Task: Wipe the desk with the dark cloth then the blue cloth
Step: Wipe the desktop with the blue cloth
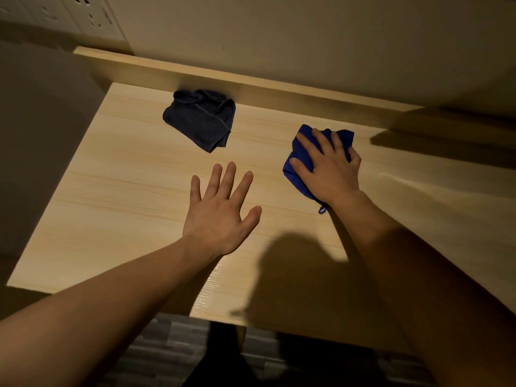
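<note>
A pale wooden desk [117, 191] fills the view. The dark cloth [201, 118] lies crumpled near the back of the desk, left of centre, with no hand on it. The blue cloth [296, 163] lies to the right of it, pressed flat to the desk under my right hand [329, 166], whose fingers spread across it and curl over its far edge. A small loop of the blue cloth sticks out by my wrist. My left hand [220, 208] hovers flat over the middle of the desk, fingers spread, holding nothing.
A raised wooden ledge [251, 82] runs along the back of the desk under the wall. A wall socket plate [92, 15] sits at the top left. The desk's left edge drops off beside a dark surface. Dark flooring shows below the front edge.
</note>
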Demonstrator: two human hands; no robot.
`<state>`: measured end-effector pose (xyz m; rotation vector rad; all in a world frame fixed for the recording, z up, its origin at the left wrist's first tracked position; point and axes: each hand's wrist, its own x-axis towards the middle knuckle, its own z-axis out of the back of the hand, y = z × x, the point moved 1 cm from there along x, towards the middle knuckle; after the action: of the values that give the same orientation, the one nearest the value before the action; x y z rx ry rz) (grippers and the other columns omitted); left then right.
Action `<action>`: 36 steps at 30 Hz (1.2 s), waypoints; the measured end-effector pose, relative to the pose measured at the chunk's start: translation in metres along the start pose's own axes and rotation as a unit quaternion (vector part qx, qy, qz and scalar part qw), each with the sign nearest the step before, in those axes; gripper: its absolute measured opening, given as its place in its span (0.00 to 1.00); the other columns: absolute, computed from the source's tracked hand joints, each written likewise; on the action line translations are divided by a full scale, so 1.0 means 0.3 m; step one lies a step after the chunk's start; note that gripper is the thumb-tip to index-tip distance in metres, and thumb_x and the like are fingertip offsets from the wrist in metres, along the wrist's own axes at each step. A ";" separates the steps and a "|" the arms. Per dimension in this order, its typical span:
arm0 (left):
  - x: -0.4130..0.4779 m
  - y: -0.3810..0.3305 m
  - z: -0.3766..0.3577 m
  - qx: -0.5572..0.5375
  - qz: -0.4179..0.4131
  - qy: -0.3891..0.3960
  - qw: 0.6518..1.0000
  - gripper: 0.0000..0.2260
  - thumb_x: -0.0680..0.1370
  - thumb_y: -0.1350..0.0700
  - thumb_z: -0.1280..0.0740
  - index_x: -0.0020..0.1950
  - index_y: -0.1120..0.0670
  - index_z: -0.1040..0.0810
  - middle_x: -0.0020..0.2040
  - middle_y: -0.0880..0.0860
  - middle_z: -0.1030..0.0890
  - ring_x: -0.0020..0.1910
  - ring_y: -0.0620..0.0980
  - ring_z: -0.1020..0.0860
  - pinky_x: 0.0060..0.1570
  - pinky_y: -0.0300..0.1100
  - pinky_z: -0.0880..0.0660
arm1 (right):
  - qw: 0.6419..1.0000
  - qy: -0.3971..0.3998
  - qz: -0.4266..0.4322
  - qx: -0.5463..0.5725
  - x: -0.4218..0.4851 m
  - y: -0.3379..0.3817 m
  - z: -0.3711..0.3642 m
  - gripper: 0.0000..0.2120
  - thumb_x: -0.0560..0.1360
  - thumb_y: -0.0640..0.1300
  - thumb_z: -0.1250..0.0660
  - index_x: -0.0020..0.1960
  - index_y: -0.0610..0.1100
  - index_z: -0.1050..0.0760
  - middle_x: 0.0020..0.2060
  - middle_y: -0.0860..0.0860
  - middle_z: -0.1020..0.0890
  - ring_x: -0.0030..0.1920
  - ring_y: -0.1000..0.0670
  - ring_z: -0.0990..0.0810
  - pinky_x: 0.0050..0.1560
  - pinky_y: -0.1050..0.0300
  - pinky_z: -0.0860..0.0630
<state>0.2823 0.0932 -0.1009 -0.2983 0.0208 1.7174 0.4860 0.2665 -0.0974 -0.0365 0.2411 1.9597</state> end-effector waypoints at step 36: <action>-0.006 0.031 -0.006 -0.026 -0.028 -0.032 0.999 0.35 0.83 0.30 0.58 0.88 0.43 0.52 0.89 0.56 0.54 0.87 0.60 0.58 0.80 0.72 0.58 | 0.995 -0.030 0.055 0.072 -0.903 0.125 -0.141 0.23 0.82 0.60 0.42 0.76 0.58 0.31 0.76 0.51 0.29 0.77 0.46 0.34 0.59 0.45 0.31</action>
<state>0.2739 0.0896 -0.1038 -0.2798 -0.0774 1.6725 0.5543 -0.0018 -0.0959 0.1312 0.3513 2.0453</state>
